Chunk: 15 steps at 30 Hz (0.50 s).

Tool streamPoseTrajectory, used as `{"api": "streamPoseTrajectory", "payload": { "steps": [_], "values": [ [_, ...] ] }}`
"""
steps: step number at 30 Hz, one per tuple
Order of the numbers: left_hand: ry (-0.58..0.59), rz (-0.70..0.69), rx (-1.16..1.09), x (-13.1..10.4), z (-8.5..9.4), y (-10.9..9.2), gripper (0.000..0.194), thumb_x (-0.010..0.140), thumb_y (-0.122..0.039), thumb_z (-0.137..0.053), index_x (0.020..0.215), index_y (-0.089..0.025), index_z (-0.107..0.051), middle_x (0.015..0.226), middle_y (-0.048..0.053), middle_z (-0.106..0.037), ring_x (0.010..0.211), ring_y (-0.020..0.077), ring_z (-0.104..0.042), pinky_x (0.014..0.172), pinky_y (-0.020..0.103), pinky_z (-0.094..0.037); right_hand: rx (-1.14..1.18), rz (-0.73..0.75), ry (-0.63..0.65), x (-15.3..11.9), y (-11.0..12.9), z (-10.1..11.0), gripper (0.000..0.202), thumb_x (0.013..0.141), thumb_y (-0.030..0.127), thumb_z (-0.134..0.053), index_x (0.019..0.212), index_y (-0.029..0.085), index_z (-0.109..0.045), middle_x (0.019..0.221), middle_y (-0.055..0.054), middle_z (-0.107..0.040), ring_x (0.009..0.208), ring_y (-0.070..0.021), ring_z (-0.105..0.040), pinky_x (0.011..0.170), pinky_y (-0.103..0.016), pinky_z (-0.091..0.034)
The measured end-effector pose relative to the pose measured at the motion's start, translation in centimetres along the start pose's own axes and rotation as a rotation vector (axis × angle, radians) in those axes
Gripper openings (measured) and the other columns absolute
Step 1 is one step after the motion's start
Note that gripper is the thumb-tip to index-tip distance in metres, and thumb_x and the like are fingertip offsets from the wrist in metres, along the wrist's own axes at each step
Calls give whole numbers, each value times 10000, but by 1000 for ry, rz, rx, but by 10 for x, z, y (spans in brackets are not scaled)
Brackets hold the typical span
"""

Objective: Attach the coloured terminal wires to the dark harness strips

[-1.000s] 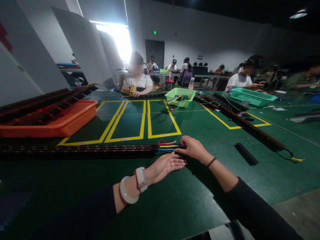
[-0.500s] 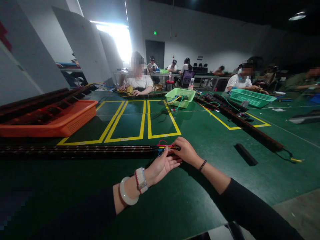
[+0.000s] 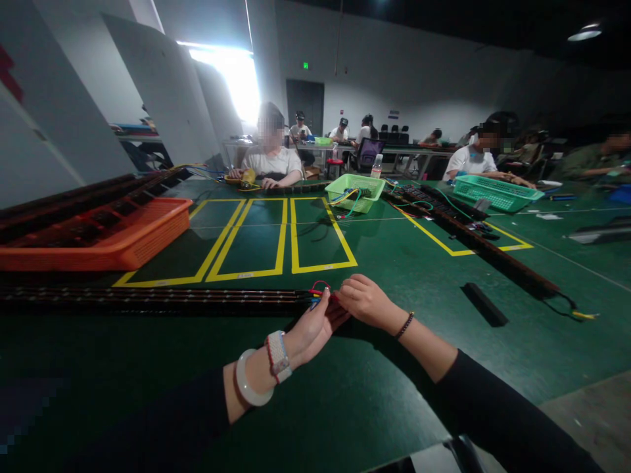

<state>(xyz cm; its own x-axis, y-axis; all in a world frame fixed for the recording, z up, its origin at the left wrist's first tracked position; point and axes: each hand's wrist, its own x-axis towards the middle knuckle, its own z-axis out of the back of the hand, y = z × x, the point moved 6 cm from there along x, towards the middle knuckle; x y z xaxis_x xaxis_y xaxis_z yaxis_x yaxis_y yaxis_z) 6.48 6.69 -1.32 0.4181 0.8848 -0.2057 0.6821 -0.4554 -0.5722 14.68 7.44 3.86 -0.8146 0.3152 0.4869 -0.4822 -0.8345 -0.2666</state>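
Long dark strips (image 3: 148,297) with pale dots along them lie across the near side of the table. At their right end come out thin red, yellow and blue wires (image 3: 316,291), one red wire looping upward. My left hand (image 3: 308,332) is palm up under the wires, its thumb pressed against them. To its right, my right hand (image 3: 369,303) has bent fingers closed on the wires' ends, over the left fingertips. The very ends of the wires are hidden by my right fingers.
An orange basket (image 3: 162,238) with dark strips stands at left. Yellow tape frames (image 3: 286,243) mark the green table. Farther back are a light green basket (image 3: 362,202) of wires and a teal basket (image 3: 503,197). A short black bar (image 3: 484,304) lies right. Co-workers sit opposite.
My right hand has shifted slightly left and closed in over the wire ends, hiding a dark tip seen before. My left fingers have curled in a little.
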Motion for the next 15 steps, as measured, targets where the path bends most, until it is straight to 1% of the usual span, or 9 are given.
{"api": "streamPoseTrajectory", "payload": {
  "steps": [3,6,8,10,11,12,14,15],
  "values": [
    [4,-8,-2,3,5,1,148,908,-226,-472,864,-128,-574,966,84,-649,990,165,-592,992,362,-407,51,-11,41,2,0,3,265,938,181,-390,978,135,-648,809,-73,-597,782,-183,-515,796,-353,-418],
    [-10,-17,-13,5,8,0,137,901,-235,-489,879,-130,-574,903,69,-645,919,146,-607,982,355,-415,102,-59,37,2,-4,7,268,933,232,-410,1034,159,-648,859,-80,-607,822,-191,-527,810,-363,-421],
    [-30,-16,-5,4,9,-1,158,904,-254,-486,908,-127,-580,877,68,-644,896,141,-613,979,351,-419,125,-108,20,1,-9,11,274,928,291,-448,1102,179,-628,935,-87,-617,860,-199,-532,809,-365,-413],
    [-42,-1,16,3,7,-2,189,909,-266,-474,930,-114,-584,893,87,-649,900,148,-619,982,353,-421,132,-179,8,-1,-18,13,322,915,361,-491,1155,178,-601,990,-95,-619,889,-207,-533,801,-359,-400],
    [-41,6,26,2,6,-2,207,912,-271,-468,938,-104,-586,917,102,-651,911,156,-621,987,356,-420,129,-208,15,-2,-21,14,336,907,392,-505,1137,171,-609,989,-97,-620,889,-208,-533,796,-353,-393],
    [-36,12,36,2,5,-2,224,914,-274,-462,945,-92,-587,947,120,-651,928,164,-622,993,360,-417,124,-225,31,-3,-24,13,329,903,416,-510,1078,167,-634,962,-95,-625,873,-205,-534,788,-346,-384],
    [-30,18,57,1,5,-3,249,916,-280,-456,947,-71,-590,990,149,-648,952,180,-623,1006,369,-409,110,-221,80,-4,-27,12,320,916,424,-487,879,167,-672,846,-80,-625,802,-188,-532,760,-330,-363],
    [-32,18,67,1,5,-2,260,917,-284,-453,942,-66,-592,996,157,-647,957,184,-623,1012,373,-405,103,-208,104,-4,-27,11,347,928,413,-466,788,167,-667,779,-71,-614,758,-177,-525,742,-323,-352]
  ]
}}
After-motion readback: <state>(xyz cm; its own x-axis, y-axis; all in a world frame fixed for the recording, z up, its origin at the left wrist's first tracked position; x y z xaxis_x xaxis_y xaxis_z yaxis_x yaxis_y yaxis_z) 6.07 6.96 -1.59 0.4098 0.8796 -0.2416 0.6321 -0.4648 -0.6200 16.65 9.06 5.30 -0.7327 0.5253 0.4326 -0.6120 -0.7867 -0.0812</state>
